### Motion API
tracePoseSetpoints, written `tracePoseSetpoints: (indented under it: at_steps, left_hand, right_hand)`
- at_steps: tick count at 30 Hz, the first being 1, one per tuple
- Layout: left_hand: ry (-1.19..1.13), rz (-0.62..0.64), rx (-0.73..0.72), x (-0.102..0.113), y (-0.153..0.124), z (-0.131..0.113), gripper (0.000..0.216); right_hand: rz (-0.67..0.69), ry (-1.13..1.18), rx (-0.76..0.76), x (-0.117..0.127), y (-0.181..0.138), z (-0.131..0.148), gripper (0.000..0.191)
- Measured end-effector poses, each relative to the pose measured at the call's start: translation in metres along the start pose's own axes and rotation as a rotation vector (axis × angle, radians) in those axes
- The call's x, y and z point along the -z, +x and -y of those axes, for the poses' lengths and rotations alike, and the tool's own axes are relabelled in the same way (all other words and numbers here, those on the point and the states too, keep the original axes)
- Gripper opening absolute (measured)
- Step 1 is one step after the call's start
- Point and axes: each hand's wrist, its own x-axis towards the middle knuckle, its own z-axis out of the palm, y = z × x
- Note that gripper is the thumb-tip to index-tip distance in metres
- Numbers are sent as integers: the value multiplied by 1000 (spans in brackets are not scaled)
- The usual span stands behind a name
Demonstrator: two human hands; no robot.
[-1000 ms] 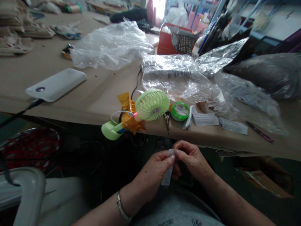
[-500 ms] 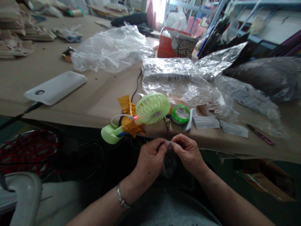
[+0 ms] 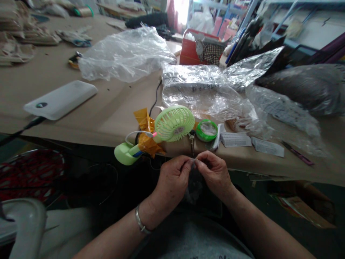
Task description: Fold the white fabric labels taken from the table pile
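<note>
Your left hand and right hand meet just below the edge of the brown paper-covered table. On each hand the thumb and forefinger are pressed together, pinching a small pale strip between them. Most of the strip is hidden or blurred, so you cannot tell its shape.

Just above your hands, a pale green handheld fan is fixed to the table edge with yellow tape. A round green-rimmed roll and white printed paper labels lie to its right. A silver bangle circles your left wrist.
</note>
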Motion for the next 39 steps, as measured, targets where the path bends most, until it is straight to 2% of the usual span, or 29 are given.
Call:
tracePoseSetpoints:
  at_steps: [21, 28, 33, 36, 39]
  left_hand:
    - [-1, -35, -33, -5, 9, 8, 19]
    - [-42, -17, 16, -2, 6, 2, 19]
    - [-146, 25, 89, 0, -4, -4, 19]
    - [-156, 77, 159, -3, -8, 2, 20]
    - [-139, 107, 201, -10, -9, 16, 18]
  right_hand:
    - [-18, 11, 7, -1, 3, -4, 9]
    - [-23, 20, 12, -1, 2, -4, 10]
    - [26, 3, 16, 8, -13, -2, 11]
    - [20, -172, 119, 25, -23, 0, 7]
    - [-81, -404, 304, 49, -23, -2, 7]
